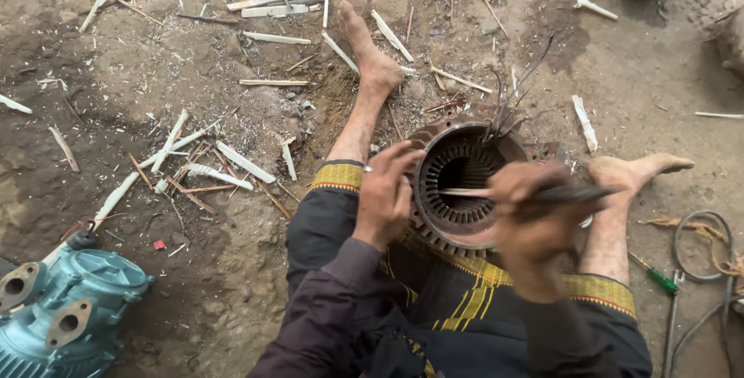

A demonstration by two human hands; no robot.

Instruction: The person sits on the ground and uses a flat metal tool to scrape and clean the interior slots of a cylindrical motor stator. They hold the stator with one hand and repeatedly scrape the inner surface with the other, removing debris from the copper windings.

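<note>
A round slotted motor stator [459, 184], judged heavy and rigid, is rested on the lap between the legs. Its rim is gripped by the left hand [385, 194]; a thin dark tool [535, 193] is clasped in the blurred right hand [531, 227] and laid across the bore.

the left hand [385, 192] curls over the near-left rim of the round motor stator [459, 184], fingers bent onto its edge, a ring on one finger, wrist straight from a dark sleeve. the right hand [533, 223], blurred, sits at the stator's right rim, closed in a fist around a thin dark tool [542, 193] that points across the stator's bore.
</note>
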